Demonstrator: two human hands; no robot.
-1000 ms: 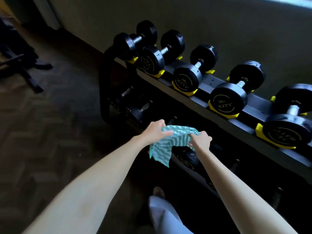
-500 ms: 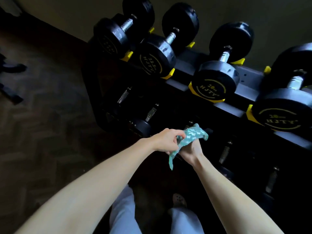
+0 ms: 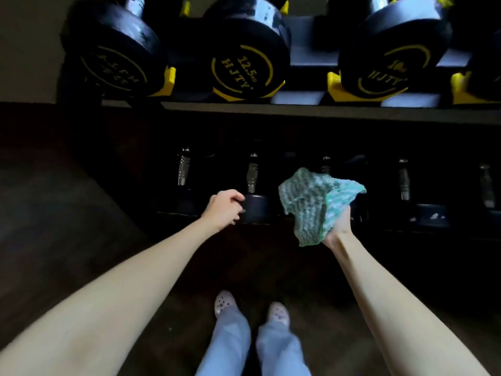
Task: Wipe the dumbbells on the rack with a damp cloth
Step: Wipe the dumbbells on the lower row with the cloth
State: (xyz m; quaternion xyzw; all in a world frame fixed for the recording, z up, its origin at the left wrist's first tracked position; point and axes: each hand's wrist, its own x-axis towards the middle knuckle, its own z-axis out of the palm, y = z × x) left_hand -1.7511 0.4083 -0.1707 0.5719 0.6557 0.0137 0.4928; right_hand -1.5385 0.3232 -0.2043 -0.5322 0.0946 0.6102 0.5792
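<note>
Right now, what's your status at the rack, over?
Left hand grips a lower-shelf dumbbell. Right hand holds the cloth, not yet wiping. Nothing between them.

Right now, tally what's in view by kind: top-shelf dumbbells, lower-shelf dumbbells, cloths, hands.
top-shelf dumbbells: 4, the rightmost cut off by the frame edge
lower-shelf dumbbells: 5, counted by handles
cloth: 1
hands: 2, left hand, right hand
Total: 12

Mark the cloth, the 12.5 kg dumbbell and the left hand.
cloth (image 3: 309, 203), head view, middle of the crumpled fabric.
12.5 kg dumbbell (image 3: 244, 69), head view, labelled front face.
left hand (image 3: 222, 209), head view, back of the hand.
</note>
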